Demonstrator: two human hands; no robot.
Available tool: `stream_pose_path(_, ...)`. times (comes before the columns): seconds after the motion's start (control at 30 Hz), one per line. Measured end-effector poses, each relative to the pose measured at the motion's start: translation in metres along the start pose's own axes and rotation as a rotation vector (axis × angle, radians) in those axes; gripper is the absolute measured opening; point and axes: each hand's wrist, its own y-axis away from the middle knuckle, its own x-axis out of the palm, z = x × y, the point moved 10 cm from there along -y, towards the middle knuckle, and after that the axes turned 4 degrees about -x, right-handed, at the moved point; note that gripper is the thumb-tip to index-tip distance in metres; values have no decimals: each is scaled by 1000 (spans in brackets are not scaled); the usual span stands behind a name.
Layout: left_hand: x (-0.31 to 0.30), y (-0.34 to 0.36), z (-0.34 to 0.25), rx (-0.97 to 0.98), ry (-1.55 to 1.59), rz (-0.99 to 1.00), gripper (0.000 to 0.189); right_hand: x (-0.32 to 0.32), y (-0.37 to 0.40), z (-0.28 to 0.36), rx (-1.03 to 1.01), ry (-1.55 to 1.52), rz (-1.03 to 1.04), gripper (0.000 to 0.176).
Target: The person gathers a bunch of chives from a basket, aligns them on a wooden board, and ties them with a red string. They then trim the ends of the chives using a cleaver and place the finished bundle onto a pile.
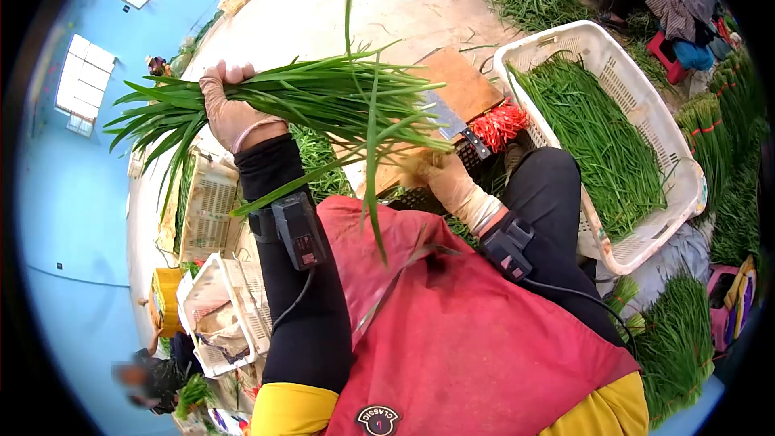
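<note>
Greens fill the left grip; right grip beside them, blurred.

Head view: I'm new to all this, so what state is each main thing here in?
Left hand: closed around the green bunch
Green bunch: held, untied, some blades dangling
Right hand: at the stalk ends, fingers blurred, grip unclear
Knife: lying down, unheld
Red ties: heaped near the knife handle
White crate: open-topped, partly filled with loose greens
Bundles at far right: tied with red bands
</note>
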Motion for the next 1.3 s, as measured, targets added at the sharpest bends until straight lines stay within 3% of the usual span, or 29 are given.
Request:
stream_pose_path(0.07, -6, -10, -3, 8, -1, -24, 16, -44, 8, -50, 263, 855, 215, 27)
stream_pose_path(0.13, -3, -10, -12, 38, -40, -51, 16, -56, 32, -89, 420, 1712, 793, 34)
stream_pose_path(0.2, 0, -13, -14, 52, -51, -52, 16, -57, 59, -69, 555, 1297, 718, 50)
stream_pose_path(0.23, -1, -17, -13, 32, -25, -30, 17, -58, 52, -62, 502, 1101, 512, 64)
stream_pose_path(0.27, -2, -22, -14, 12, -1, -10, 17, -51, 36, -58, 235, 779, 370, 64)
stream_pose_path(0.3, -3, -25, -11, -32, 33, 28, 17, -38, 19, -49, 218, 619, 371, 68)
stream_pose_path(0.33, -2, -22, -8, -36, 32, 30, 17, -27, 16, -24, 286, 124, 215, 62)
stream_pose_path(0.4, -2, -16, -5, -27, 1, -16, 17, 6, 2, 34, 208, -198, 125, 50)
stream_pose_path(0.43, -5, -16, -4, 1, -11, -10, 17, 11, -1, 36, 203, -197, 123, 50)
stream_pose_path(0.5, -10, -16, 0, -19, -11, -3, 17, 3, -6, 48, 83, -486, -28, 44)
stream_pose_path(0.63, -15, -12, 10, -56, 11, -12, 17, -35, -7, 28, 109, -312, 23, 31)
stream_pose_path(0.77, -19, -25, 10, -99, 64, 44, 17, -115, 6, 22, 108, -266, -292, 20)
stream_pose_path(0.87, -12, -25, 8, -66, 40, 41, 16, -95, 13, 54, 116, 74, -252, 23)
stream_pose_path(0.93, -5, -18, 11, -85, 12, 45, 14, -74, 7, 72, -47, 224, -181, 32)
stream_pose_path(1.0, -18, -32, 16, -141, -17, 85, 20, -50, -6, 69, -223, 607, 115, 35)
stream_pose_path(1.03, -20, -32, 24, -211, -12, 72, 24, -29, -9, 74, -403, 1355, 161, 36)
stream_pose_path(1.07, -20, -28, 36, -287, 0, 68, 27, -24, -9, 72, -456, 1325, 181, 36)
stream_pose_path(1.17, -15, -14, 48, -226, -56, 15, 31, -17, -22, 44, -290, 446, 212, 36)
stream_pose_path(1.2, -25, -19, 49, -160, -90, -8, 29, -23, -26, 31, -114, 476, 198, 49)
stream_pose_path(1.23, -12, -8, 52, -128, -113, 18, 26, -28, -26, 7, 73, 329, 153, 43)
stream_pose_path(1.3, 4, 6, 53, -55, -116, 39, 17, -34, -26, -14, 185, -3, 21, 33)
